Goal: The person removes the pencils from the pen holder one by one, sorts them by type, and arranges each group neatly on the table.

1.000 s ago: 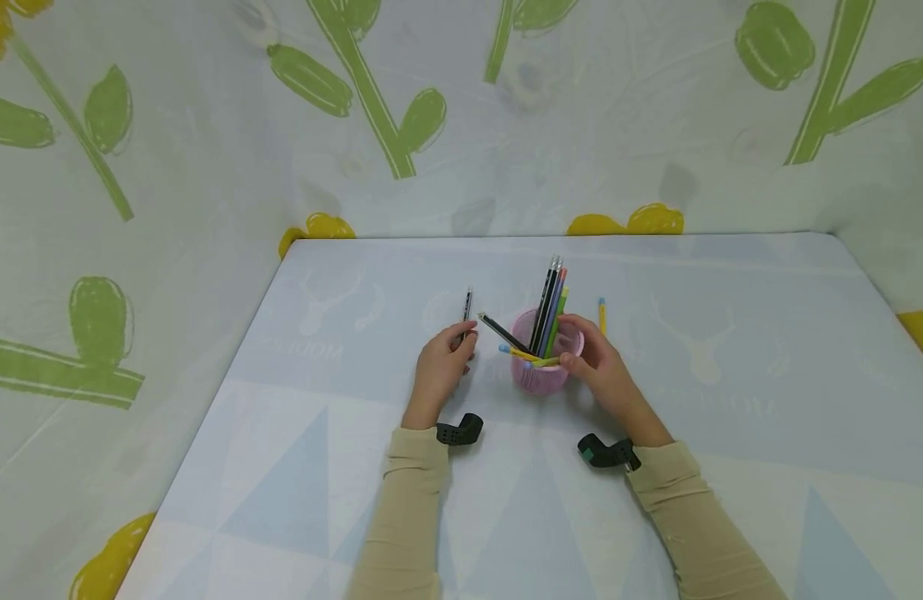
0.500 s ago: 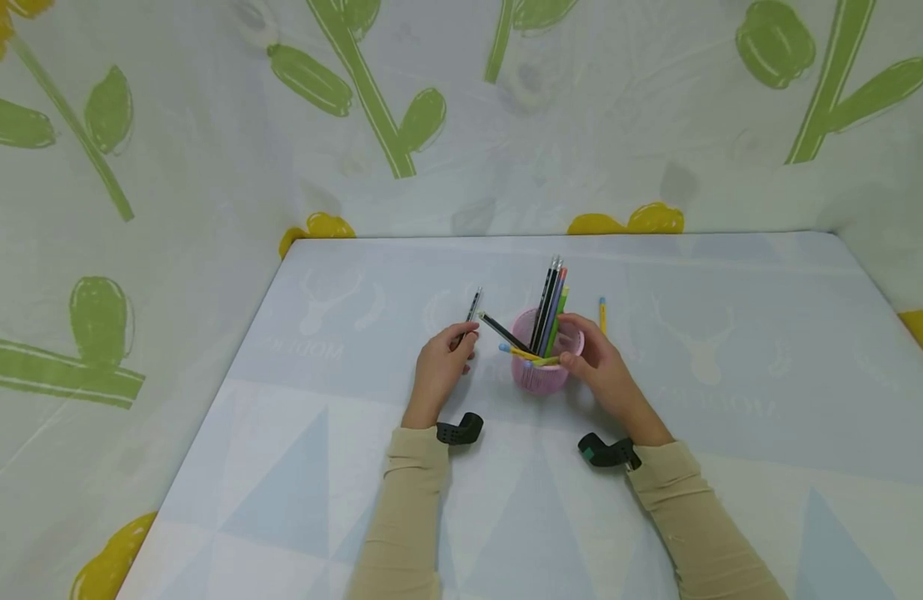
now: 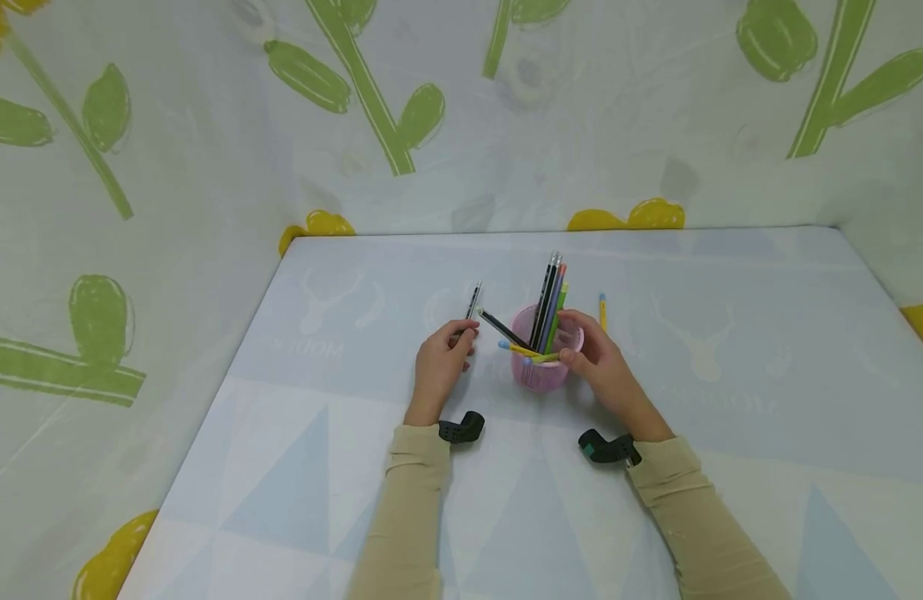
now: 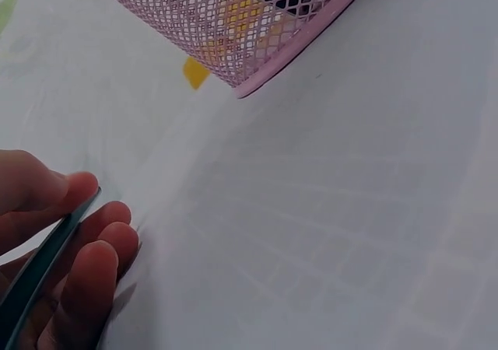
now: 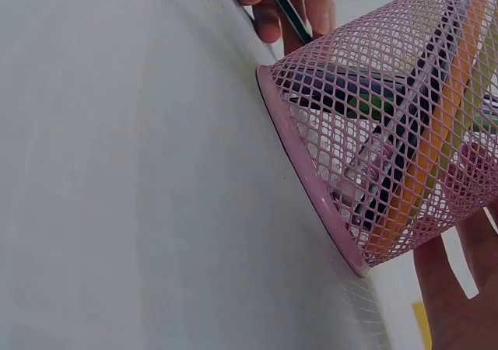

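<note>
My left hand (image 3: 441,363) pinches a dark pencil (image 3: 473,298), whose silvery end points away from me and slightly right. In the left wrist view the same pencil (image 4: 37,266) runs between thumb and fingers. My right hand (image 3: 606,367) grips the right side of a pink mesh pencil cup (image 3: 540,380) by its rim. Black, purple and green pencils (image 3: 546,304) stand in the cup, while a black one (image 3: 501,327) and yellow ones (image 3: 518,349) lean over its left and front rim. Through the mesh in the right wrist view, the pencils' lower parts (image 5: 443,124) show.
A yellow pencil (image 3: 602,312) with a blue end lies on the table just beyond my right hand. The cloth-covered table (image 3: 701,517) reaches back to a wall covering (image 3: 581,125) with green plant prints.
In my left hand the pencil has tipped, its far end swinging to the right. My right hand and the cup stay in place. The head view has shifted slightly.
</note>
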The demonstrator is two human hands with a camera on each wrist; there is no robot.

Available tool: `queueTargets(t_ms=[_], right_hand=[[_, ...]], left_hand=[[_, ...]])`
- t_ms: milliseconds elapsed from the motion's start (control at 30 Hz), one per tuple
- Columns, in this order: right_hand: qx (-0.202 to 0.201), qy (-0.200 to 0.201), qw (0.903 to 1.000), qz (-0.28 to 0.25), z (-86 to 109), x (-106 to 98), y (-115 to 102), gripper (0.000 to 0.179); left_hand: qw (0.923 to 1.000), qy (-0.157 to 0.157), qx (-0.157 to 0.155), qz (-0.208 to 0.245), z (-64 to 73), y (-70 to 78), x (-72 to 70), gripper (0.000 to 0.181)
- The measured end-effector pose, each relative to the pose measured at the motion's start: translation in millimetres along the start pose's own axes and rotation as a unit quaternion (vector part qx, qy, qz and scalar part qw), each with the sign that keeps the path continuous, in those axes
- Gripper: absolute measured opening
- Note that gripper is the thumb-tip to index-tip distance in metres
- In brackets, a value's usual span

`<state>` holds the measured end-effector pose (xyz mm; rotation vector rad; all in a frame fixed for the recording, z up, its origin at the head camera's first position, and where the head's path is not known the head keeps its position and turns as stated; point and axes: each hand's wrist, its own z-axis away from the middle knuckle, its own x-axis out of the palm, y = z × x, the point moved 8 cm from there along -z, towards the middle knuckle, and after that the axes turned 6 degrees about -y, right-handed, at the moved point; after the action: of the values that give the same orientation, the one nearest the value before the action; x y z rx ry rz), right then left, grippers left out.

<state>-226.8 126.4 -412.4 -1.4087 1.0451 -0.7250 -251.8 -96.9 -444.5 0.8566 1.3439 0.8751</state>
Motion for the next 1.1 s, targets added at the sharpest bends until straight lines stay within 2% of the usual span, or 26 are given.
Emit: queueTargets(t_ms=[233,767,1100], right_hand=[[-0.002,0.000,0.9999,0.010,1.3,3,-15,0.047],[0.011,-0.001,0.9999,0.004,2.8,3,-12,0.046],[0.007,0.000,0.9999,0.012,2.5,4,-15,0.048]], left_hand=[[0.9999,0.006,0.010,0.002,-1.7,0.5,0.1,0.018],[0.9999,0.004,0.011,0.000,-1.4,-0.5,2.2,0.022],[0.9999,0.013,0.009,-0.003,-1.4,-0.3,1.2,0.018]])
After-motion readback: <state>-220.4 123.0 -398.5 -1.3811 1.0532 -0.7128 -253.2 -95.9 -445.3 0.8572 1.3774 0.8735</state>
